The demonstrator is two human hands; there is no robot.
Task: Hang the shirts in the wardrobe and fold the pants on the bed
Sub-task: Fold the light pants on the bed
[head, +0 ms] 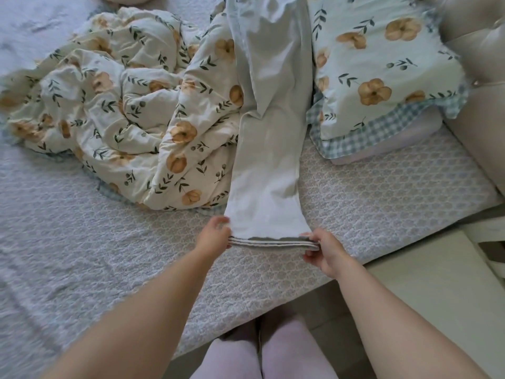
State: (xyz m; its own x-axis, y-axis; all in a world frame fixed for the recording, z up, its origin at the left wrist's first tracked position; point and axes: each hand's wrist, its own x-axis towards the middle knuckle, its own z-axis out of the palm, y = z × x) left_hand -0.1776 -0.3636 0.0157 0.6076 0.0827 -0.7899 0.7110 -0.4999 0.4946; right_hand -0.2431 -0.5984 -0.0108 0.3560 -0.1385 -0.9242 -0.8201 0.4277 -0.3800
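A pair of pale grey-white pants (269,149) lies stretched lengthwise on the bed (382,192), legs stacked one on the other, running from the far edge of view toward me. The hem ends hover just above the quilted cover near the bed's front edge. My left hand (214,233) pinches the left corner of the stacked hems. My right hand (326,250) pinches the right corner. The waist end is out of view at the top.
A crumpled floral duvet (123,110) is heaped left of the pants and touches them. A floral pillow (382,69) with a checked border lies to the right, against a beige padded headboard (478,77). My legs stand at the bed's edge on a pale floor.
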